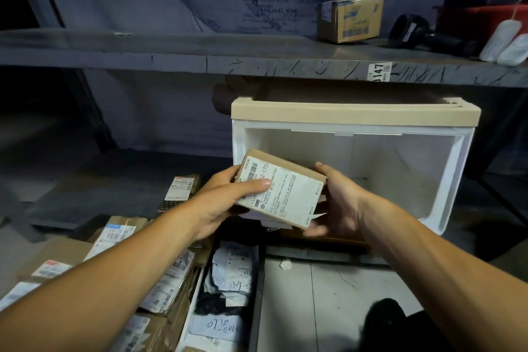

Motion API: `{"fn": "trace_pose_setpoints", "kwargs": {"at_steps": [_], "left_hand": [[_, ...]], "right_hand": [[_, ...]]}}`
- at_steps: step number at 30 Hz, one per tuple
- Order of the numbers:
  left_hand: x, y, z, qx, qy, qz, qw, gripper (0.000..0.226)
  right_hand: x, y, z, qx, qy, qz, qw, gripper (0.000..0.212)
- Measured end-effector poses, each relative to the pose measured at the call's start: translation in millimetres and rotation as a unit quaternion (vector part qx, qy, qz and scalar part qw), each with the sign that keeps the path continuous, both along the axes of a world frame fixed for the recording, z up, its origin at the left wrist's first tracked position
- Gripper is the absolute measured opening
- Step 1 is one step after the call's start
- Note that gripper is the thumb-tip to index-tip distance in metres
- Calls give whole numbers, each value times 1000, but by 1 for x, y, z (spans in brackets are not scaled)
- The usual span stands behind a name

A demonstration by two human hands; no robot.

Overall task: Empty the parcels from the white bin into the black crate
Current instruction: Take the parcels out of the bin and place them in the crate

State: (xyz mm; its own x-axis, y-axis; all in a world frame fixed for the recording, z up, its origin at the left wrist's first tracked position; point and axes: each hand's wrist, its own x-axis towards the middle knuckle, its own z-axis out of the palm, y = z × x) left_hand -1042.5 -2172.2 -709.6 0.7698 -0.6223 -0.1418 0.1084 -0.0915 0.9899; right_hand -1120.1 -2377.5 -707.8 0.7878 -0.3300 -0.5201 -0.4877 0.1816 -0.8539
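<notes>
Left hand [228, 197] and right hand [337, 203] both gripped one small cardboard parcel [281, 188], label side up, thumb of the left hand pressed across the label. Parcel was held in the air just in front of the white bin [445, 168], which lay tipped with its opening toward the camera under the shelf [171, 48]. Below left, more labelled parcels [120, 237] lay piled; the black crate [258, 294] edge showed beside them.

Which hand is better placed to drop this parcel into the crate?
Left, probably. The left hand grips the parcel with its thumb across the label, on the side of the crate below; the right hand only holds the far edge.
</notes>
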Motion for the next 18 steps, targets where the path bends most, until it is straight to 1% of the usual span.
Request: {"fn": "trace_pose_setpoints", "kwargs": {"at_steps": [2, 4, 6, 8, 10, 11, 14, 16, 18], "left_hand": [[1, 1, 3, -5, 1, 14, 1000, 48], [3, 2, 5, -6, 5, 23, 1000, 48], [4, 2, 7, -6, 14, 28, 999, 45], [6, 1, 9, -4, 25, 39, 999, 33], [7, 1, 10, -2, 27, 44, 999, 23], [7, 0, 10, -1, 26, 39, 999, 22], [5, 1, 10, 8, 19, 20, 1000, 21], [6, 1, 10, 12, 17, 16, 1000, 19], [8, 3, 9, 20, 17, 11, 1000, 20]], "right_hand": [[1, -3, -5, -46, 3, 17, 999, 69], [0, -1, -5, -93, -13, 23, 995, 73], [-2, 2, -2, -103, -49, 28, 993, 66], [-2, 5, 2, -100, -80, 49, 991, 63], [-2, 8, 3, -109, -107, 88, 984, 68], [-1, 10, 3, -112, -118, 104, 981, 71], [-1, 14, 4, -113, -129, 145, 975, 60], [-1, 15, 2, -112, -127, 170, 971, 61], [-1, 14, -1, -119, -129, 191, 966, 56]]}}
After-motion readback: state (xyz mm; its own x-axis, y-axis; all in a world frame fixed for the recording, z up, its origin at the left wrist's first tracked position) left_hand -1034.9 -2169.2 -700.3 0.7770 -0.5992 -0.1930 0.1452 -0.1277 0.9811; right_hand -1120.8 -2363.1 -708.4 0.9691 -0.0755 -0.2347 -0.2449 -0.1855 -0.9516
